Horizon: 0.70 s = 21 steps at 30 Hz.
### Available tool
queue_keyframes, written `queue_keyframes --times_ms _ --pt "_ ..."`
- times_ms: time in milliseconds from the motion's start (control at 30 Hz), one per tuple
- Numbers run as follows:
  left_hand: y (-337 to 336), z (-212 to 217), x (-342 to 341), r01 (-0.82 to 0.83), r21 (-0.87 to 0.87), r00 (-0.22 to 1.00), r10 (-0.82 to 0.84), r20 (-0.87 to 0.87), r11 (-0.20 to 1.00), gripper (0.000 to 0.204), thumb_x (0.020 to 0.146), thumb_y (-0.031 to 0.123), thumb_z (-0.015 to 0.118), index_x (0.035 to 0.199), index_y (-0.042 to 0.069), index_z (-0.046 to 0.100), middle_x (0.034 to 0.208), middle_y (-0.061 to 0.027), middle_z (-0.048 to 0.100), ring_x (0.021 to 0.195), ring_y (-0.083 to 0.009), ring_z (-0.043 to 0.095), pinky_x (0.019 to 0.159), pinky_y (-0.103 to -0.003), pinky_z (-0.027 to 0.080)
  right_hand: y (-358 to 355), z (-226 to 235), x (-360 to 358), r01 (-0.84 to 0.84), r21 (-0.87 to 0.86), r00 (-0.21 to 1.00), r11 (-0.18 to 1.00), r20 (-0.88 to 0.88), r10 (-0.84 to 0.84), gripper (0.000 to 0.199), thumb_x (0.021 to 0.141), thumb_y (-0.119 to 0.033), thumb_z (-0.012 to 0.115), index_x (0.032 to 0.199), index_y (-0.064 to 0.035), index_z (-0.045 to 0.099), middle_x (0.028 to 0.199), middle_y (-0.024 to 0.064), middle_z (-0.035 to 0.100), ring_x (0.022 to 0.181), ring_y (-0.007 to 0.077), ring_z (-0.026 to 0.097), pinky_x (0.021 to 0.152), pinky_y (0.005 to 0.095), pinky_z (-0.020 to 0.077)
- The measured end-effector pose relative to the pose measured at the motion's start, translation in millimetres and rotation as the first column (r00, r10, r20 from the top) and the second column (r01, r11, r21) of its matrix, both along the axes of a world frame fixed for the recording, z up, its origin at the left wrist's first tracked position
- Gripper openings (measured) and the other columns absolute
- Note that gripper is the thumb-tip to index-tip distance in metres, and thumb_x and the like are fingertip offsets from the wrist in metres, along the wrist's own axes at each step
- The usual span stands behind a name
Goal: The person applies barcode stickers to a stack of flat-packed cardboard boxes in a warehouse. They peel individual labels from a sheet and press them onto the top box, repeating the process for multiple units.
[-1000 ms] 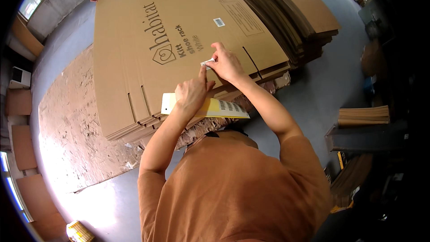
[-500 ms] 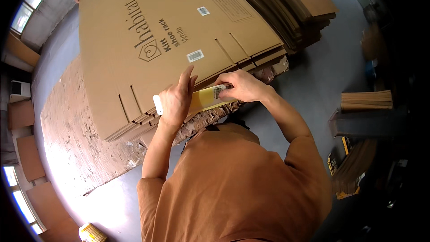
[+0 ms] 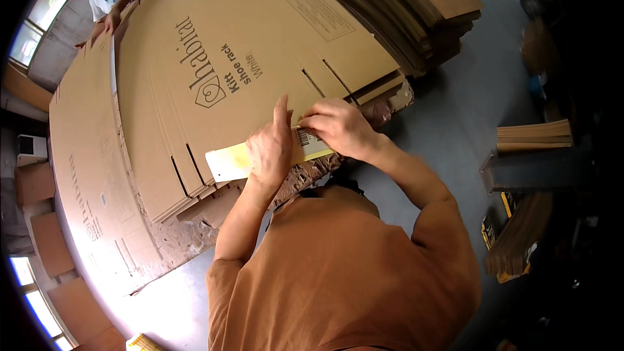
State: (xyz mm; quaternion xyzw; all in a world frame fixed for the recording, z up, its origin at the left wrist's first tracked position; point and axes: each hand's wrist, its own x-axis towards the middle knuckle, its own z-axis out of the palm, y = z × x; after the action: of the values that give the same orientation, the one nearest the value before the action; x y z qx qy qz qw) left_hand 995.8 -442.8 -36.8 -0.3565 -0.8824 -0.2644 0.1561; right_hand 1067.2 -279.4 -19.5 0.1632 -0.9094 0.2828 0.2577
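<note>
Hands, left hand [image 3: 272, 149] and right hand [image 3: 338, 127], pinch pale yellow label sheet [image 3: 229, 162].

Grey concrete floor [image 3: 468, 110], bright windows [image 3: 29, 42] left

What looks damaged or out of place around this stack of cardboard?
The pallet board under the flat cardboard sheets looks chipped and ragged along its near edge, just below the yellow label strip that the left hand and right hand hold. Nothing else stands out.
</note>
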Motion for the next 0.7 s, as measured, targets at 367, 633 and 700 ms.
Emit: queue_keyframes --times_ms 367,633,700 --pt "36.3 -0.4 -28.6 -0.057 0.011 0.995 0.055 0.084 0.998 0.031 0.093 0.014 0.056 0.123 0.009 0.053 0.065 -0.0160 0.064 0.058 -0.0349 0.065 0.052 -0.044 0.052 40.9 -7.2 -36.5 -0.115 -0.144 0.991 0.983 0.050 0.123 0.009 0.079 -0.005 0.071 0.085 -0.0042 0.064 0.082 0.0079 0.064 0.076 0.0288 0.062 0.067 0.0373 0.0498" --pt "54.7 -24.1 -85.4 -0.070 -0.233 0.953 0.135 0.273 0.970 0.032 0.092 0.022 0.050 0.123 0.013 0.049 0.068 -0.0195 0.065 0.064 -0.0405 0.065 0.059 -0.050 0.050 109.7 19.9 -134.6 -0.050 -0.586 0.914 0.809 0.300 0.273 0.021 0.096 -0.019 0.055 0.095 0.0012 0.060 0.118 0.0072 0.057 0.098 0.0128 0.057 0.085 0.0288 0.0462" --pt "57.0 -31.4 -96.0 0.008 -0.258 0.964 0.062 0.259 0.966 0.034 0.090 0.020 0.051 0.123 0.015 0.049 0.069 -0.0195 0.065 0.065 -0.0403 0.065 0.060 -0.050 0.050 143.4 12.0 -190.8 0.004 -0.500 0.823 0.866 0.494 0.281 0.019 0.097 -0.015 0.053 0.095 0.0025 0.060 0.123 0.0068 0.051 0.101 0.0126 0.054 0.090 0.0270 0.0430"
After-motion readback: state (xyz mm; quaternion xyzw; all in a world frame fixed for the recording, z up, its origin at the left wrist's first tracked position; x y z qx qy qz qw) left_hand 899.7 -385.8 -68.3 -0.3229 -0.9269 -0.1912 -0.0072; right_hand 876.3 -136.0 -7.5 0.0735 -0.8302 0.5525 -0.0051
